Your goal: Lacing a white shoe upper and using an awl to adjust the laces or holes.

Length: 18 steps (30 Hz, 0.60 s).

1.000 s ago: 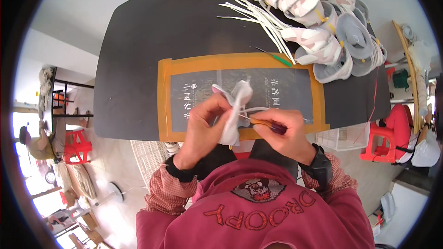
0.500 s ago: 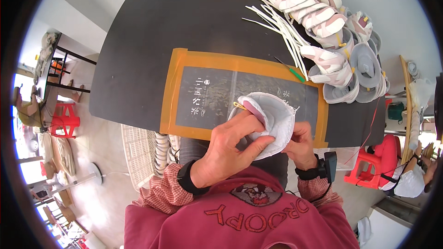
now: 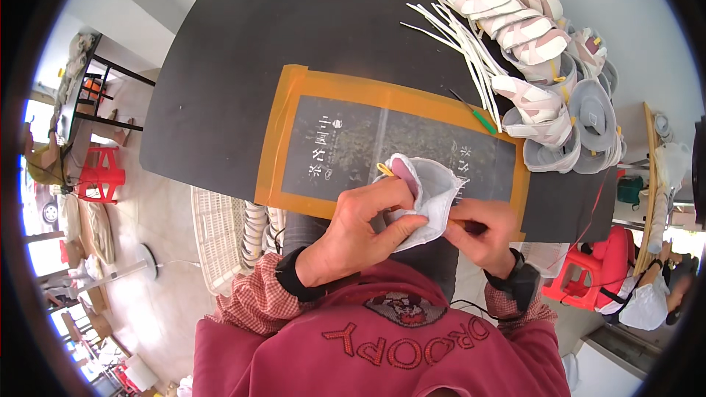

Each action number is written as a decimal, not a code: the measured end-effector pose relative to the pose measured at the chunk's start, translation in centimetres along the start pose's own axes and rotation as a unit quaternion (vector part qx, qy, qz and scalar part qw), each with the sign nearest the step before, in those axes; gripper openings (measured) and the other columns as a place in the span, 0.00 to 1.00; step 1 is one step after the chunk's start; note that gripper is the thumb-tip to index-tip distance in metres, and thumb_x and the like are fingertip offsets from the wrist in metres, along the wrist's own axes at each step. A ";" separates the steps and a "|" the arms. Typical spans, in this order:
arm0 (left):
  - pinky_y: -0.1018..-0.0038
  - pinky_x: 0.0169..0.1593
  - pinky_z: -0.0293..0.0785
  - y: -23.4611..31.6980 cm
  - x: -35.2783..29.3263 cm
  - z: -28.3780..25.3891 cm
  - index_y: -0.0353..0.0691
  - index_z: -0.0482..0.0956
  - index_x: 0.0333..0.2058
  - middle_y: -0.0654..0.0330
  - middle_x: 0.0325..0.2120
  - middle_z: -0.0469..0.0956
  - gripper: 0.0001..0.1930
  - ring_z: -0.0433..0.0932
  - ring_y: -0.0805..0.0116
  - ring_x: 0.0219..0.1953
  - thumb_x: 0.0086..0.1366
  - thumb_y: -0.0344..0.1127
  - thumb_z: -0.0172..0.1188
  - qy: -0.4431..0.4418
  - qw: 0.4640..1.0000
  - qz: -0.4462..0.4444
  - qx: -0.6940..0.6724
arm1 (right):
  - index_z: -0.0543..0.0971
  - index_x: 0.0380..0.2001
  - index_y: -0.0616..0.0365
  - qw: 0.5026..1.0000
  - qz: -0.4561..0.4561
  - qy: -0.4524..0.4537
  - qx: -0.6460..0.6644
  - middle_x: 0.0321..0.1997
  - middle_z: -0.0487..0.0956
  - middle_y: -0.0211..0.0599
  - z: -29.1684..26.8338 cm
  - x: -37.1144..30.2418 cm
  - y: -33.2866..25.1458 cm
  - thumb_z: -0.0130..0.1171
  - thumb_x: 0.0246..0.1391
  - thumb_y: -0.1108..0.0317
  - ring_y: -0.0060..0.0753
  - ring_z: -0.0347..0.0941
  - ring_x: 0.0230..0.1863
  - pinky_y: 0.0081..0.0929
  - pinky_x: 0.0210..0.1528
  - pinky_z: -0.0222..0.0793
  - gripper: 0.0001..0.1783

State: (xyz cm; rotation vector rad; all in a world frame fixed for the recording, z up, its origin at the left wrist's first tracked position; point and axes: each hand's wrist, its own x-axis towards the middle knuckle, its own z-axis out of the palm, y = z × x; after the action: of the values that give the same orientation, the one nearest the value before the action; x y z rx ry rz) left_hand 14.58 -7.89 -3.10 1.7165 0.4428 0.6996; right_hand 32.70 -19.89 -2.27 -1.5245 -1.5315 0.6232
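My left hand point(image 3: 360, 224) grips a pale grey and white shoe upper point(image 3: 434, 190), thumb inside its opening and fingers around the outside. A mauve tongue or padded edge with a small yellow loop point(image 3: 384, 169) shows at its upper left. My right hand point(image 3: 482, 231) is closed at the right edge of the upper, its fingertips against or just beside the fabric. What those fingers pinch, if anything, is hidden. Both hands are over the near edge of the black table point(image 3: 220, 95), in front of a clear sheet point(image 3: 346, 140) bordered with orange tape point(image 3: 273, 148).
Several stacked shoe uppers point(image 3: 533, 99) line the table's right side. Beside them lie loose white laces point(image 3: 463, 40) and a green-handled awl-like tool point(image 3: 483, 121). A white plastic basket point(image 3: 217, 239) stands below left; red stools point(image 3: 101, 175) are further off on both sides.
My right hand has come out from behind the upper to its right side, with the fingers closed. The upper looks more folded and narrower in my left hand. The view has shifted slightly.
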 end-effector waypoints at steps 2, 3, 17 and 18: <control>0.76 0.27 0.67 0.0 0.1 -0.2 0.35 0.73 0.29 0.59 0.23 0.72 0.08 0.69 0.71 0.22 0.56 0.26 0.66 -0.007 1.000 -0.013 -0.023 | 0.82 0.31 0.63 0.957 0.147 0.009 0.249 0.20 0.77 0.28 0.9 -0.1 0.6 0.64 0.50 0.74 0.16 0.69 0.19 0.17 0.20 0.60 0.04; 0.76 0.27 0.67 0.0 0.0 -0.4 0.35 0.73 0.29 0.59 0.23 0.72 0.08 0.69 0.71 0.22 0.56 0.26 0.66 -0.006 1.000 -0.014 -0.023 | 0.82 0.31 0.63 0.957 0.147 0.008 0.250 0.20 0.77 0.28 0.8 0.0 0.8 0.64 0.50 0.74 0.16 0.69 0.19 0.17 0.20 0.60 0.04; 0.82 0.31 0.65 -0.7 -0.5 -0.7 0.35 0.72 0.30 0.67 0.27 0.70 0.07 0.67 0.83 0.29 0.63 0.28 0.62 -0.025 0.991 -0.105 -0.075 | 0.82 0.33 0.60 0.993 -0.060 0.055 -0.082 0.19 0.75 0.33 1.8 0.8 -0.7 0.68 0.42 0.76 0.23 0.70 0.16 0.19 0.19 0.62 0.11; 0.82 0.31 0.65 -0.9 -0.5 -0.7 0.35 0.72 0.30 0.67 0.27 0.70 0.07 0.67 0.83 0.29 0.63 0.28 0.62 -0.025 0.991 -0.106 -0.077 | 0.82 0.32 0.59 0.976 -0.126 0.089 -0.153 0.19 0.76 0.34 2.0 0.9 -0.7 0.68 0.41 0.76 0.26 0.70 0.16 0.20 0.19 0.62 0.10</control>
State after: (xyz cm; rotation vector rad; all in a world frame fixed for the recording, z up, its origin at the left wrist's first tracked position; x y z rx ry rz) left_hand 13.80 -7.45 -3.93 1.5115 0.5149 0.5227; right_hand 30.77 -18.66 -2.52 -1.5272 -1.6998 0.1031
